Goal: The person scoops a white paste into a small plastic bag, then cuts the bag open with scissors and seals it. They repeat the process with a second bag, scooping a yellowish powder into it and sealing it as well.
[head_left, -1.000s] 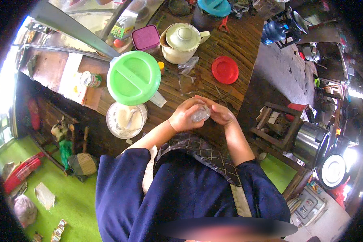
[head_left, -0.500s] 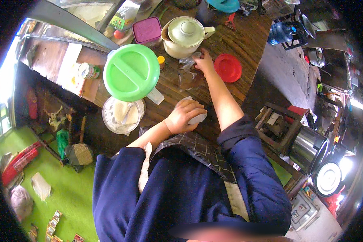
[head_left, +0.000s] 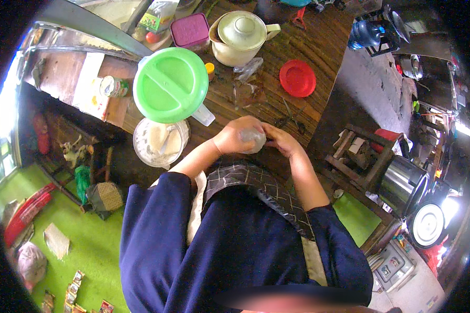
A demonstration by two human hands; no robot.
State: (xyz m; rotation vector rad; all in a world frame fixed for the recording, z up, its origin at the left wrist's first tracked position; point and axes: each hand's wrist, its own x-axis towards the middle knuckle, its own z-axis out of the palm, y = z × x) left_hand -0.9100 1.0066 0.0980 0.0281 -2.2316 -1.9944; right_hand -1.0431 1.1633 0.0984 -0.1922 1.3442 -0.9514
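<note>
Close to my apron, over the near table edge, my left hand [head_left: 236, 136] is wrapped round a small, rounded, whitish plastic bag [head_left: 253, 140]. From the other side, my right hand [head_left: 283, 141] has its fingers pinched at the bag's edge; the fingertips are partly hidden. Left of my hands stands a clear tub [head_left: 137, 142] of pale powder with a spoon [head_left: 166, 141] in it. Beyond my hands, crumpled clear plastic bags [head_left: 249, 69] lie beside a cream lidded teapot [head_left: 240, 39].
A green-lidded pitcher [head_left: 169, 85] rises behind the tub. A red plate [head_left: 297, 78], a yellow-capped jar [head_left: 210, 71], a purple container [head_left: 189, 30] and a can [head_left: 113, 86] are on the table. A wooden stool [head_left: 365, 156] and a metal pot [head_left: 402, 185] stand at the right.
My right hand has come back from the plastic bags by the teapot to the bag in my left hand. Dark thin strands now show on the table near the red plate.
</note>
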